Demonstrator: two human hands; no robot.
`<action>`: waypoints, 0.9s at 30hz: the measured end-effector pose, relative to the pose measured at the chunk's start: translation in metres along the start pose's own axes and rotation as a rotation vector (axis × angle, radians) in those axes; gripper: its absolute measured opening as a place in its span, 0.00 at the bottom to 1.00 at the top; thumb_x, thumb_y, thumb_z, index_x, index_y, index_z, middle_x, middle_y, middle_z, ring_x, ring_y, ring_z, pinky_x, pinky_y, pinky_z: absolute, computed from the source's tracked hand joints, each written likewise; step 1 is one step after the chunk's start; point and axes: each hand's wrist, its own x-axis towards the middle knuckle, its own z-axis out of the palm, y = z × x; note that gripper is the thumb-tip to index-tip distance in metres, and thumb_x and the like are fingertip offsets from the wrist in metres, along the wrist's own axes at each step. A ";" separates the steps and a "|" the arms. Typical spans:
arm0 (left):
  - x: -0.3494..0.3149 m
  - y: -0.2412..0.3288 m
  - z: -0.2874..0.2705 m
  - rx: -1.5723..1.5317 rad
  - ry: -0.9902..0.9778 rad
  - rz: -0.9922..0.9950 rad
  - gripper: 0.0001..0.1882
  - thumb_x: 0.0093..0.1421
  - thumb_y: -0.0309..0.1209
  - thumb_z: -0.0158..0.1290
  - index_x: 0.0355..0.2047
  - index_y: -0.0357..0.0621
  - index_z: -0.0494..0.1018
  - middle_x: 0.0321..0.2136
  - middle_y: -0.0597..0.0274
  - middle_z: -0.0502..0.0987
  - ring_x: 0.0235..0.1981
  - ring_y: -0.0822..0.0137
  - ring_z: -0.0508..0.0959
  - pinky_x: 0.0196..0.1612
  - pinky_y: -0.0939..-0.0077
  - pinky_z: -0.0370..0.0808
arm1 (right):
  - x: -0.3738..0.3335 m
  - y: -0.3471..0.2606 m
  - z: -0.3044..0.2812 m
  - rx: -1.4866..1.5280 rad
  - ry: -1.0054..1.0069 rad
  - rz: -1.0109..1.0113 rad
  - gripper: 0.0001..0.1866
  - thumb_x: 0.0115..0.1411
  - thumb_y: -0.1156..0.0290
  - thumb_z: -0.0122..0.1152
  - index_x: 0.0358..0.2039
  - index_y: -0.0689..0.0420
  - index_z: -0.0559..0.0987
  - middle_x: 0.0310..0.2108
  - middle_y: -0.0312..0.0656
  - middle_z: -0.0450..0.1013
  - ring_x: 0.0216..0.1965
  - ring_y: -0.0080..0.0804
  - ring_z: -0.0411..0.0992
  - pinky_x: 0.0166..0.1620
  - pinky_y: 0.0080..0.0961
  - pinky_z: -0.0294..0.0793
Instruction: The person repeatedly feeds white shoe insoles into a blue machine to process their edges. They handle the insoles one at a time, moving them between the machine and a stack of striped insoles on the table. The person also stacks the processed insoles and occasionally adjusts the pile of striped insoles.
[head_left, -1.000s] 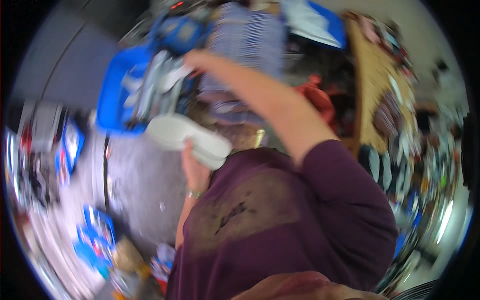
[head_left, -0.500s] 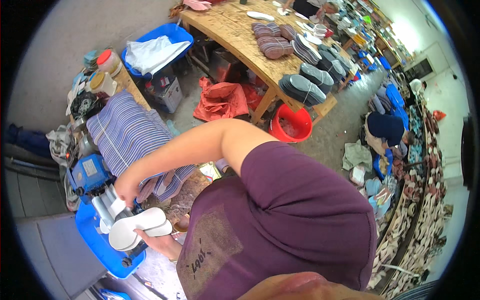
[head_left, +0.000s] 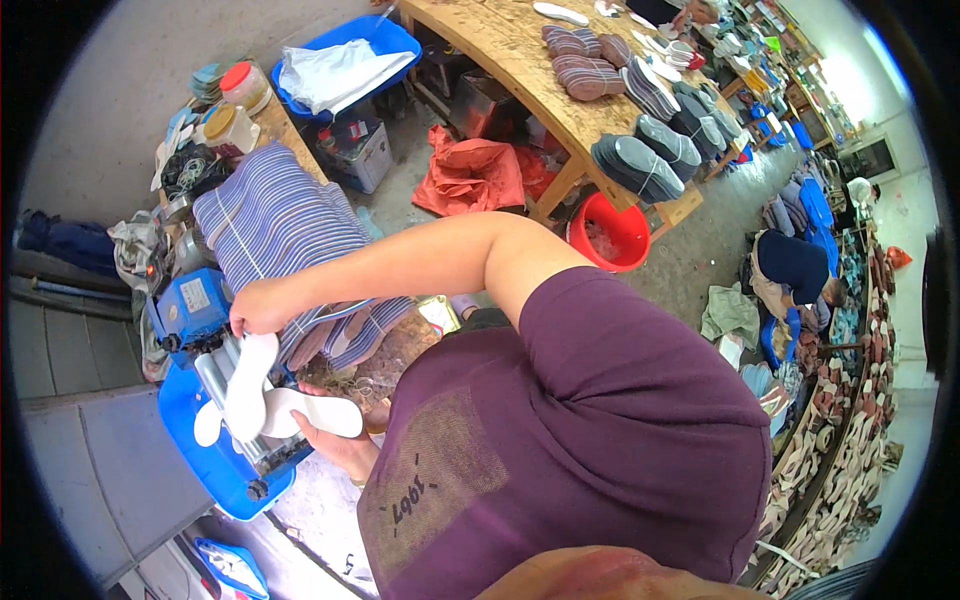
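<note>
Your right hand [head_left: 258, 306] pinches 1 white insole [head_left: 247, 392] by its end, over the metal rollers [head_left: 211, 380]; your left hand [head_left: 342, 448] grasps another pale insole [head_left: 328, 412] beside it, near the blue tub [head_left: 228, 484].

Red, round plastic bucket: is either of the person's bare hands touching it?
No: the right hand and the left hand both hold flat white sole-shaped pieces, well away from the bucket.
</note>
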 end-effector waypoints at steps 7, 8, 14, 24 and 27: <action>-0.012 -0.006 0.001 0.030 0.092 0.120 0.19 0.63 0.34 0.42 0.51 0.36 0.62 0.44 0.57 0.74 0.42 0.68 0.75 0.44 0.77 0.75 | 0.073 0.032 0.034 -0.024 0.045 0.027 0.16 0.47 0.73 0.53 0.38 0.51 0.82 0.29 0.40 0.80 0.24 0.32 0.79 0.30 0.31 0.78; -0.014 -0.006 -0.002 0.011 0.110 0.132 0.19 0.63 0.34 0.42 0.52 0.36 0.62 0.44 0.58 0.74 0.42 0.68 0.75 0.44 0.76 0.75 | 0.061 0.006 0.019 -0.030 -0.084 0.099 0.19 0.49 0.77 0.52 0.42 0.55 0.80 0.36 0.44 0.79 0.34 0.36 0.79 0.37 0.32 0.77; -0.032 -0.007 0.008 0.084 0.275 0.093 0.19 0.62 0.36 0.43 0.50 0.38 0.63 0.42 0.61 0.74 0.42 0.71 0.75 0.42 0.79 0.73 | 0.099 0.029 0.052 -0.168 -0.156 -0.043 0.18 0.47 0.77 0.53 0.40 0.54 0.80 0.33 0.43 0.79 0.29 0.35 0.78 0.32 0.31 0.77; -0.025 -0.018 0.000 0.392 0.343 0.297 0.19 0.61 0.38 0.47 0.48 0.41 0.66 0.42 0.60 0.74 0.42 0.68 0.74 0.42 0.75 0.71 | 0.141 0.076 0.080 -0.161 -0.074 -0.028 0.14 0.40 0.77 0.60 0.31 0.50 0.80 0.26 0.38 0.78 0.25 0.34 0.77 0.28 0.35 0.76; -0.017 -0.014 0.012 0.232 0.301 0.125 0.19 0.60 0.39 0.50 0.48 0.42 0.67 0.41 0.60 0.74 0.41 0.67 0.74 0.41 0.74 0.72 | 0.139 0.094 0.064 -0.231 0.056 -0.122 0.11 0.32 0.75 0.68 0.20 0.47 0.78 0.22 0.33 0.77 0.27 0.36 0.75 0.29 0.39 0.74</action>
